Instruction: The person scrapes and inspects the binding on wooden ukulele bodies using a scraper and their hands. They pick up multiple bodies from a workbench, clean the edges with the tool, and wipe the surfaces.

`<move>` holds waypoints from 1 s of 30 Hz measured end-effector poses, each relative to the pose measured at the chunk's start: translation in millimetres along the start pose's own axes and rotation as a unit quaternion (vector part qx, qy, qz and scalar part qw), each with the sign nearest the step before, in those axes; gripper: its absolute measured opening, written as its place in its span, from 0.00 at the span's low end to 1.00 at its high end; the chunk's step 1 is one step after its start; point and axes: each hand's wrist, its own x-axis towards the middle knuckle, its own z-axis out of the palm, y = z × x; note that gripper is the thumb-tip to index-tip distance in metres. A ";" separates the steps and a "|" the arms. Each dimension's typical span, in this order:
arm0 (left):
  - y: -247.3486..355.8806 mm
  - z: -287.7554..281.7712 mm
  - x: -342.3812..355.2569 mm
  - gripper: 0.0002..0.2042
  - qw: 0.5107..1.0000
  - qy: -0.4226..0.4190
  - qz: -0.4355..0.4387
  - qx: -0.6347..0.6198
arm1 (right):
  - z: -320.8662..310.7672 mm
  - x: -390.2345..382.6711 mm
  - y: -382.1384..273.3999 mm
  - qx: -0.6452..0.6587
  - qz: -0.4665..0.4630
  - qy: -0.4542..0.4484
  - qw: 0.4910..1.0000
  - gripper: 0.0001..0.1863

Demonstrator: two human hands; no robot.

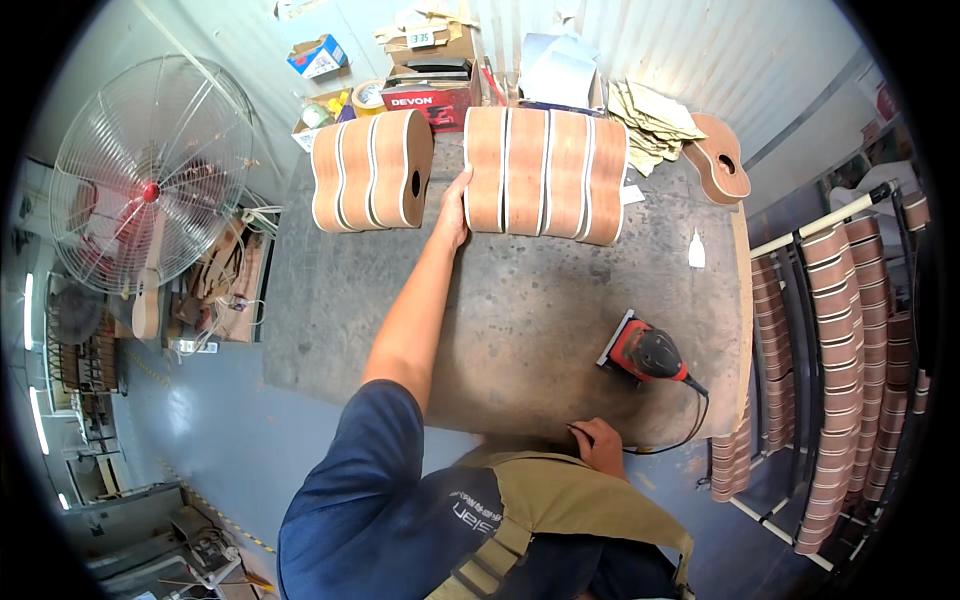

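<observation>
Two rows of small guitar-shaped wooden bodies stand on edge on the dark worktable. My left hand [455, 212] reaches far forward, its fingers stretched flat against the left end of the right-hand row of wooden bodies [545, 178]. Just left of that hand is the shorter row of wooden bodies [368, 172], whose end face shows a dark round sound hole. At the near table edge, close to my waist, my right hand [600, 445] has its fingers curled together around something small and dark. A red and black power sander [650, 352] rests ahead of it, its cord hanging over the edge.
A white glue bottle [696, 250] stands on the worktable [360, 330]. Sandpaper sheets [650, 120], another wooden body [720, 160] and a red box [430, 100] line the back. A large fan [150, 190] is at left; racks of striped wooden bodies [835, 320] stand at right.
</observation>
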 end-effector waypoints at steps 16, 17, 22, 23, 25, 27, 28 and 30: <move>40.9 -61.7 -70.7 0.36 0.504 0.247 0.420 0.713 | 13.1 13.4 -18.3 0.000 -0.068 -0.036 0.997 0.05; 39.7 -63.2 -68.9 0.35 0.515 0.232 0.424 0.708 | 12.7 12.2 -19.5 -0.009 -0.072 -0.035 0.997 0.05; 52.0 -65.7 -64.4 0.43 0.588 0.232 0.371 0.680 | 11.5 5.0 -32.4 -0.027 -0.085 -0.011 0.996 0.04; 55.5 -68.3 -68.4 0.44 0.615 0.240 0.344 0.668 | 13.4 3.1 -32.7 -0.025 -0.093 -0.009 0.995 0.04; 56.7 -68.6 -85.5 0.48 0.638 0.224 0.338 0.654 | 18.3 -1.4 -31.1 -0.021 -0.103 0.000 0.995 0.04; 53.3 -60.2 -133.6 0.48 0.671 0.204 0.304 0.645 | 24.6 -5.6 -38.3 -0.022 -0.104 -0.005 0.994 0.04; 51.4 -57.4 -164.6 0.48 0.672 0.201 0.285 0.653 | 29.6 -7.6 -41.6 -0.021 -0.111 -0.007 0.994 0.04; 41.9 -51.8 -233.5 0.50 0.690 0.184 0.226 0.663 | 40.4 -8.9 -49.0 -0.012 -0.119 -0.036 0.992 0.06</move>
